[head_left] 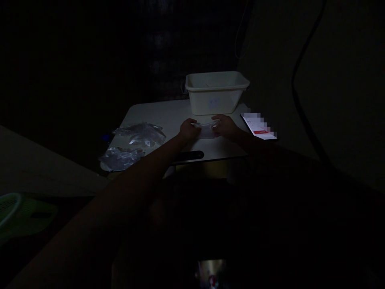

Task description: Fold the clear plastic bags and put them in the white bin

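Observation:
Between my two hands is a small clear plastic bag (207, 131), just above or on the white table (173, 116). My left hand (189, 129) is closed on its left edge, and my right hand (225, 126) grips the right edge with thumb and fingers. The bag looks flattened; whether anything lies inside is too dim to tell. Left of my hands lie two crumpled clear plastic heaps, a farther one (146, 134) and a nearer one (120, 159) at the table's left edge.
A white plastic tub (215, 100) stands at the back of the table. At the right edge lies a phone (259, 127) with a lit screen. A dark slot (191, 155) sits near the front edge. Lower left is a green basket (36, 216). A dark cable (296, 94) hangs at right.

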Demonstrator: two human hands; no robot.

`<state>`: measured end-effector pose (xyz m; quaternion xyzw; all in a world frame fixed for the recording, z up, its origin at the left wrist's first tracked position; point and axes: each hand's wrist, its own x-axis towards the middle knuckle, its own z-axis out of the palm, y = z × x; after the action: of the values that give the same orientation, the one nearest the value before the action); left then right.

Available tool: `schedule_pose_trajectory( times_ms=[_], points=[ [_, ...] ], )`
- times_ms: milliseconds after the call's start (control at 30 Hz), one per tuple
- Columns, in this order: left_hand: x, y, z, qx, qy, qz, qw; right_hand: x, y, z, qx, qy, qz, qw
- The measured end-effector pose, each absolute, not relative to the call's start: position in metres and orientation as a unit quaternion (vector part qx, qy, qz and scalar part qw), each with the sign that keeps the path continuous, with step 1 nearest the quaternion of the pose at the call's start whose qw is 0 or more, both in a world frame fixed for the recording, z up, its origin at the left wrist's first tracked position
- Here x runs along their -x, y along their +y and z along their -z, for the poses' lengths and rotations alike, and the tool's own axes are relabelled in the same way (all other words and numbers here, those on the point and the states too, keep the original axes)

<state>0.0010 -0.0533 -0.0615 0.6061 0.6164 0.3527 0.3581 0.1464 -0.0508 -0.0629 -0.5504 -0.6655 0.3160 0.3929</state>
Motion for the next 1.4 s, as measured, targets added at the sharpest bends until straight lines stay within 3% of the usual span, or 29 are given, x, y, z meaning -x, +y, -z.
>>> schedule_pose_trajectory(
  times_ms=[300,567,833,1200,1400],
  points=[
    [0.006,-0.044,0.069,-0.657,0.637,-0.291,0.278,-0.147,-0.048,0.066,0.611,-0.654,-0.297,0.332],
    [0.004,-0.067,0.059,-0.860,0.499,-0.105,0.004,-0.152,-0.041,0.078,0.583,-0.725,-0.167,0.326],
    [-0.008,-0.081,0.066,-0.880,0.475,0.024,0.010,-0.151,-0.044,0.074,0.581,-0.758,-0.097,0.280],
    [-0.006,-0.081,0.068,-0.872,0.487,0.040,0.017,-0.147,-0.059,0.066,0.541,-0.813,0.050,0.207],
    [-0.006,-0.081,0.069,-0.878,0.479,0.015,0.014,-0.132,-0.068,0.078,0.463,-0.873,0.050,0.142]
  ],
)
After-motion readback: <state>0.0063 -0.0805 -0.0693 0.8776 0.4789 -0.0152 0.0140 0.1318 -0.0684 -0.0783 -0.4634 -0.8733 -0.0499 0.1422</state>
